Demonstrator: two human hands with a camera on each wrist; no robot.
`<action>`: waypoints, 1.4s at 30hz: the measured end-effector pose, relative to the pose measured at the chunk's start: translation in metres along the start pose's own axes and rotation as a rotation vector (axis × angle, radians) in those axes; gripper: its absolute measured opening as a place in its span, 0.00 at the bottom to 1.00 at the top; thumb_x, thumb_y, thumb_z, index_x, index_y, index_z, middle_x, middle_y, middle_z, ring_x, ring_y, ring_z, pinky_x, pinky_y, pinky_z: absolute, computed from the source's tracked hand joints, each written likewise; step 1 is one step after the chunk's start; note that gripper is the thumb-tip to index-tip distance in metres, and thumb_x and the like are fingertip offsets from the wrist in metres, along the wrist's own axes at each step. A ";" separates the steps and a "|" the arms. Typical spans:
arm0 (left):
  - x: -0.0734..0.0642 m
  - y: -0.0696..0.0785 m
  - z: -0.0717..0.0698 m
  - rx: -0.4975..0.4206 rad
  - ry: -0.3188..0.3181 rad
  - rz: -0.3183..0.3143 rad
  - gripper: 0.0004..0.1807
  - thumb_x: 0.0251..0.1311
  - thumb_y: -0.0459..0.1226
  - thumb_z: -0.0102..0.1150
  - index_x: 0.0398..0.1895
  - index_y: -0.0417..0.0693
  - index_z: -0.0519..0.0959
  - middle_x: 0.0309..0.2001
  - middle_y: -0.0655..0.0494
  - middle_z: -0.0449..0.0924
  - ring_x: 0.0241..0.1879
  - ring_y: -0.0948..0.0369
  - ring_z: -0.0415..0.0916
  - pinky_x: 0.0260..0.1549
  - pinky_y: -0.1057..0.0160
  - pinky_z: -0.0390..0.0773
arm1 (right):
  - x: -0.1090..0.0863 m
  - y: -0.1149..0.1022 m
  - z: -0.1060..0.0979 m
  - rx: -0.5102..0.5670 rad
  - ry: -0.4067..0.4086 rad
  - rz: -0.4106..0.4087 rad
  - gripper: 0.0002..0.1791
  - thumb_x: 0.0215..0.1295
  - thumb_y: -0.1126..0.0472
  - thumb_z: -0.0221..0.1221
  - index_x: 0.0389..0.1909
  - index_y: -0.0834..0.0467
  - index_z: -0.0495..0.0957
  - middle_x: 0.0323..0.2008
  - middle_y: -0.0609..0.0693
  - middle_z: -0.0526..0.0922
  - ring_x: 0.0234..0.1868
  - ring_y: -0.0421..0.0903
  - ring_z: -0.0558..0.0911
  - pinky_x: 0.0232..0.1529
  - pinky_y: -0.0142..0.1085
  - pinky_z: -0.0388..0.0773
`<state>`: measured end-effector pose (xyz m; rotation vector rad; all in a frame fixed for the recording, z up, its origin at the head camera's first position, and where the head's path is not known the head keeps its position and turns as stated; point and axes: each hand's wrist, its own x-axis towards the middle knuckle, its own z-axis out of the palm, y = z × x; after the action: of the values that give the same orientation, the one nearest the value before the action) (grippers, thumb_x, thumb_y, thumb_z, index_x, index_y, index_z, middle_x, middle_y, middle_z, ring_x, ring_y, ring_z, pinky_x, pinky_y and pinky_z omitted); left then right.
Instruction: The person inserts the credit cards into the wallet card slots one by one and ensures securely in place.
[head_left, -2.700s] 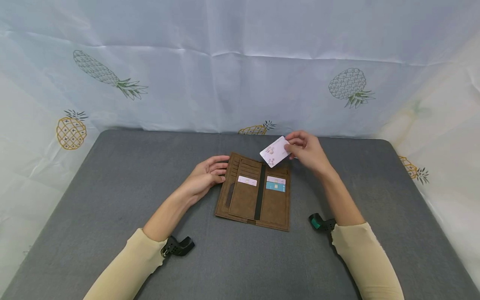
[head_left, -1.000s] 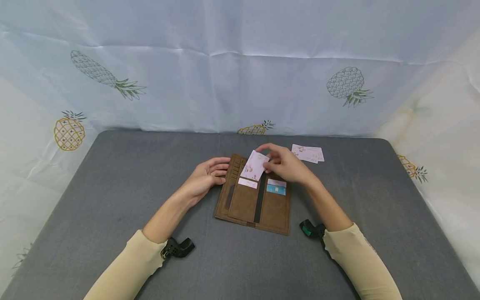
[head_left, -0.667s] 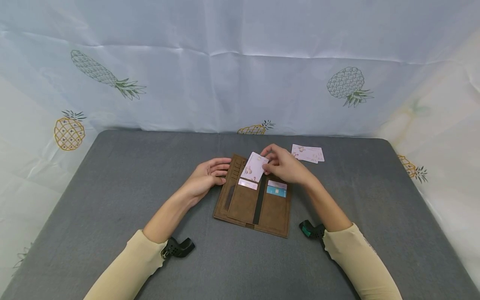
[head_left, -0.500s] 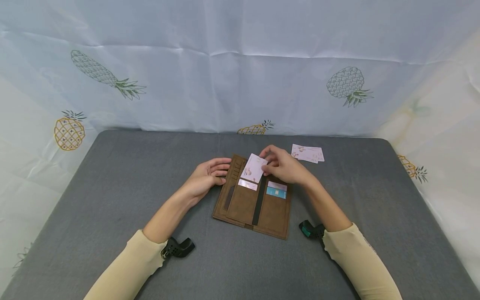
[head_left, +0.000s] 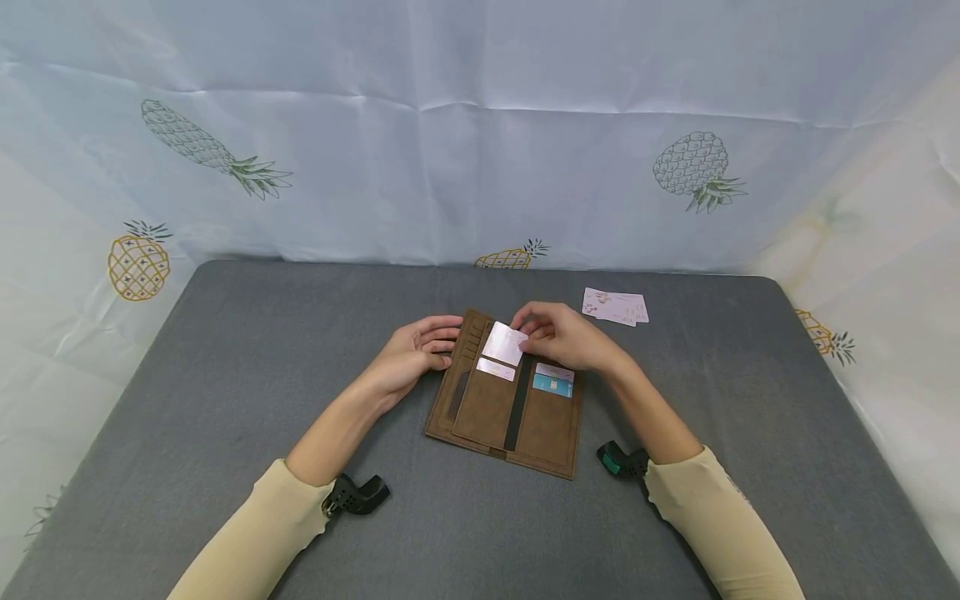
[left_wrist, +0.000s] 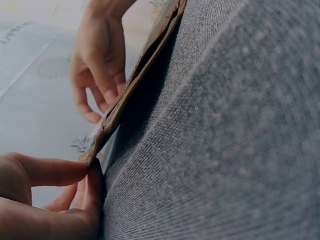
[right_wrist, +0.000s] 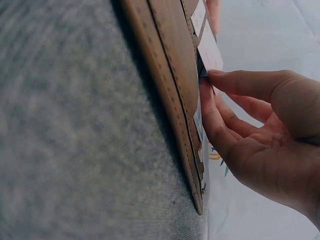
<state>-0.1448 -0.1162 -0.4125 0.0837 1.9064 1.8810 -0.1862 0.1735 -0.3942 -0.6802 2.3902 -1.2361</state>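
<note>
An opened brown wallet [head_left: 487, 417] lies mid-table, with card slots on both inner sides and a dark band down its fold. My right hand [head_left: 566, 337] pinches a pale pink card [head_left: 506, 343] by its right edge; the card's lower part is hidden in a slot of the left panel. Below it, another pink card [head_left: 496, 369] shows from a slot. On the right panel a blue card [head_left: 552, 385] and a pink card [head_left: 555, 372] show. My left hand [head_left: 412, 354] pinches the wallet's left edge, thumb and finger [left_wrist: 60, 172] gripping it in the left wrist view.
Overlapping pink cards [head_left: 617, 306] lie on the grey table [head_left: 315, 317] beyond my right hand. A pale curtain [head_left: 360, 183] with pineapple prints hangs behind the table. Black wrist cameras [head_left: 356, 494] sit on both forearms.
Loose cards were set down at the back right. My right hand moved left with one pink card, which has slid down into the left panel's slot. The wallet shifted slightly toward me.
</note>
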 end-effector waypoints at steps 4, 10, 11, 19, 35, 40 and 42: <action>0.000 0.000 0.000 -0.003 0.001 -0.003 0.39 0.68 0.17 0.51 0.83 0.44 0.65 0.78 0.39 0.67 0.71 0.49 0.71 0.55 0.68 0.80 | 0.000 -0.001 0.001 -0.021 -0.002 -0.026 0.13 0.73 0.69 0.67 0.56 0.63 0.83 0.47 0.60 0.87 0.49 0.52 0.86 0.50 0.38 0.84; 0.000 0.000 0.000 -0.007 0.001 0.001 0.39 0.68 0.17 0.52 0.83 0.44 0.65 0.77 0.39 0.68 0.69 0.50 0.73 0.53 0.70 0.80 | 0.000 -0.003 0.002 -0.020 -0.031 -0.044 0.13 0.72 0.70 0.68 0.55 0.63 0.85 0.46 0.60 0.88 0.47 0.50 0.87 0.51 0.36 0.86; 0.000 0.000 0.000 -0.008 0.000 0.002 0.39 0.68 0.17 0.52 0.83 0.43 0.65 0.77 0.39 0.68 0.69 0.50 0.73 0.53 0.70 0.80 | 0.000 -0.003 0.002 -0.018 -0.039 -0.043 0.13 0.72 0.70 0.68 0.55 0.63 0.85 0.46 0.59 0.88 0.47 0.49 0.87 0.50 0.35 0.86; 0.000 0.000 0.000 -0.015 -0.006 0.003 0.39 0.67 0.17 0.51 0.83 0.43 0.65 0.77 0.39 0.68 0.69 0.49 0.72 0.52 0.70 0.80 | 0.002 0.000 0.002 -0.032 -0.107 -0.068 0.14 0.72 0.70 0.67 0.56 0.62 0.86 0.48 0.58 0.88 0.49 0.47 0.87 0.54 0.35 0.87; -0.001 0.001 0.000 -0.011 -0.004 -0.004 0.39 0.68 0.17 0.51 0.83 0.44 0.65 0.77 0.39 0.68 0.70 0.49 0.72 0.53 0.70 0.80 | -0.001 0.000 0.001 -0.058 -0.129 -0.089 0.14 0.73 0.70 0.67 0.56 0.61 0.89 0.54 0.60 0.88 0.53 0.51 0.87 0.56 0.39 0.88; -0.001 0.000 0.000 -0.007 -0.004 -0.005 0.39 0.68 0.18 0.51 0.83 0.44 0.65 0.78 0.39 0.68 0.71 0.48 0.71 0.54 0.69 0.80 | 0.000 0.001 0.001 -0.046 -0.132 -0.079 0.13 0.73 0.69 0.66 0.55 0.61 0.89 0.53 0.59 0.89 0.52 0.49 0.87 0.56 0.38 0.88; -0.001 0.000 0.000 -0.007 -0.003 -0.005 0.39 0.68 0.18 0.51 0.83 0.44 0.65 0.78 0.39 0.67 0.72 0.48 0.71 0.54 0.69 0.80 | 0.001 0.001 0.001 -0.039 -0.131 -0.079 0.12 0.74 0.69 0.66 0.55 0.61 0.89 0.52 0.59 0.89 0.51 0.48 0.87 0.55 0.38 0.88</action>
<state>-0.1442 -0.1166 -0.4119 0.0797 1.8962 1.8828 -0.1866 0.1732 -0.3959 -0.8478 2.3053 -1.1404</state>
